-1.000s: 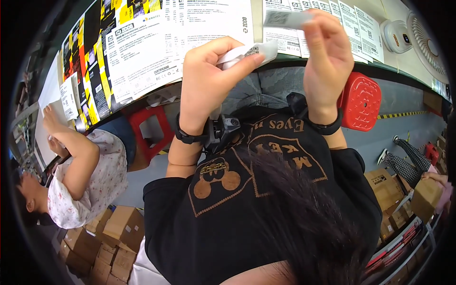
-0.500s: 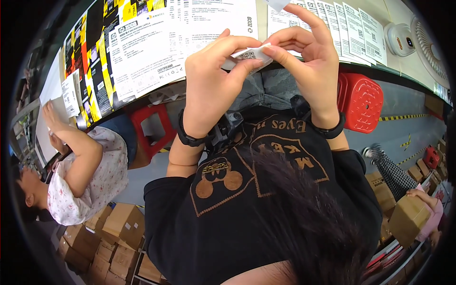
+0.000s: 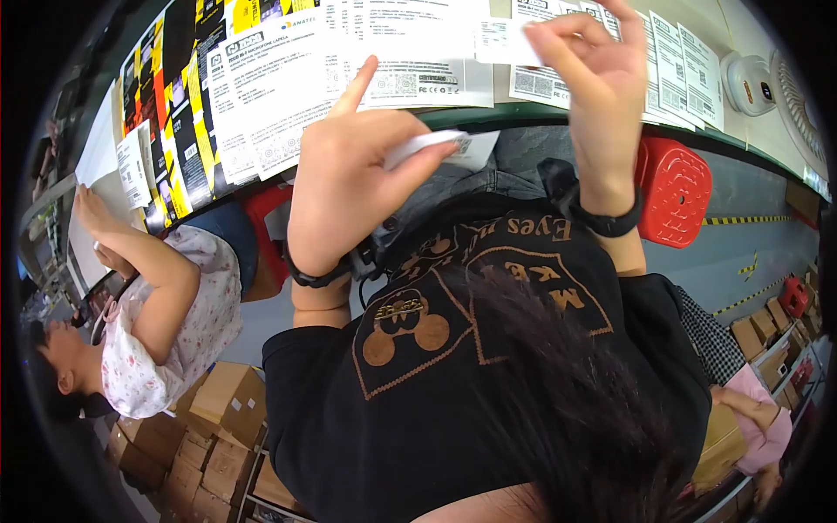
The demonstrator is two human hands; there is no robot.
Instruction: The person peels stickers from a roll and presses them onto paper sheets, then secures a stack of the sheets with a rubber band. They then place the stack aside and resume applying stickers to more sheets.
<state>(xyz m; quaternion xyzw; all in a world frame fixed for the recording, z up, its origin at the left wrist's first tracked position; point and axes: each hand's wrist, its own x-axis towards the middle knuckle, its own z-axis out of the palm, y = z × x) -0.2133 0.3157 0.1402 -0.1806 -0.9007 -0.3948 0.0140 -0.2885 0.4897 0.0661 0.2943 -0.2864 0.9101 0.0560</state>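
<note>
My left hand (image 3: pixel 362 179) pinches folded white label strips (image 3: pixel 475 150) between thumb and fingers, with the index finger stretched out over the printed sheets. A code pattern shows on the strips, which hang over the table's front edge above my lap. My right hand (image 3: pixel 597 74) is raised at the right. A small white label (image 3: pixel 507 42) with fine print is at its thumb and fingertip, apparently pinched there, above the sheets. Large white printed sheets (image 3: pixel 288 96) lie overlapped on the table in front of my hands.
More printed sheets (image 3: pixel 667 65) lie fanned out at the right, beside a round white device (image 3: pixel 748 84) and a fan (image 3: pixel 798 78). Yellow-and-black printed sheets (image 3: pixel 187 131) lie at the left. A red stool (image 3: pixel 676 192) stands at the right. Co-workers sit left and stand right, near cardboard boxes (image 3: pixel 227 401).
My hands, together at the label strips before, have come apart. The left moved left with the strips; the right moved right with a small label. The person at the right has shifted.
</note>
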